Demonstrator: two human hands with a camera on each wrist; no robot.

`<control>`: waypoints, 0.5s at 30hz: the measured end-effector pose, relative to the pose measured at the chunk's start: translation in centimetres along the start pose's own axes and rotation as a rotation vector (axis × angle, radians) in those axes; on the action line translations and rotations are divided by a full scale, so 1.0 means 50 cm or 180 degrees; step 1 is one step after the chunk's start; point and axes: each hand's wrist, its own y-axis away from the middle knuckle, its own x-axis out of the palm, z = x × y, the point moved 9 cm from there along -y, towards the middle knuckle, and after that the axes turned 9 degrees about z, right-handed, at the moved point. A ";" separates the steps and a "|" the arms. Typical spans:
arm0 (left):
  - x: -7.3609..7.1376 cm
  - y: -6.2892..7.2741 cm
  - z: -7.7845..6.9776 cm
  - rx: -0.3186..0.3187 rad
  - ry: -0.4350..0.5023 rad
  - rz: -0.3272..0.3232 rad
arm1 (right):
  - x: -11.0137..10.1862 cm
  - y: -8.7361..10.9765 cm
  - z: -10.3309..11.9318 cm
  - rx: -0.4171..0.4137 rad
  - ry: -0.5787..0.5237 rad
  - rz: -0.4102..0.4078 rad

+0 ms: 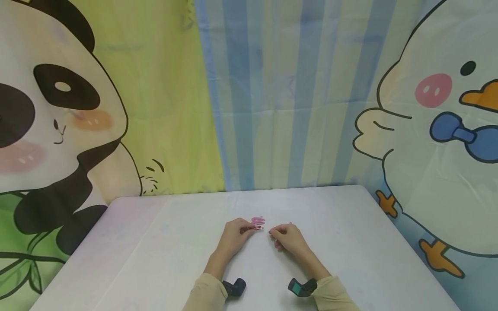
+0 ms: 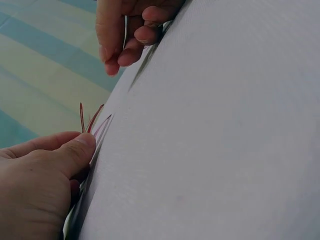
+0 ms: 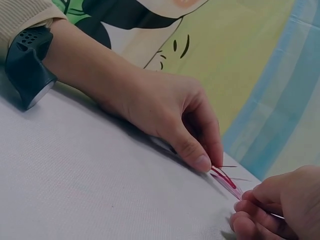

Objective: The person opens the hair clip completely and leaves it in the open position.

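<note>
Thin red strands point(image 2: 92, 120) stick out from between the thumb and forefinger of my left hand point(image 1: 236, 235), which pinches them low over the table. Beyond those fingertips in the head view lies a bundle of thin pink strands point(image 1: 257, 220). In the right wrist view, pink strands point(image 3: 227, 186) show just below the red ones. My right hand point(image 1: 289, 238) is a short way to the right, its fingers bent and thumb and forefinger tips close together. No strand shows clearly at those fingertips, and I cannot tell whether they pinch one.
Both hands are over a white table point(image 1: 155, 259). A dark wrist camera point(image 1: 234, 287) is on the left wrist and another point(image 1: 302, 287) on the right. Behind the table's far edge hangs a printed curtain point(image 1: 272, 108) with stripes, a panda and a white bird.
</note>
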 end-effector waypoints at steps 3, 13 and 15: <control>0.002 -0.004 0.000 -0.0028 -0.0040 0.0004 | -0.003 0.000 -0.001 -0.0018 0.0035 -0.0027; 0.003 -0.012 0.001 -0.0001 -0.0093 -0.0043 | -0.005 0.003 0.001 -0.0019 -0.0026 -0.0029; 0.002 -0.012 0.004 -0.0025 -0.0098 -0.0052 | -0.003 0.002 0.001 -0.0027 -0.0031 -0.0020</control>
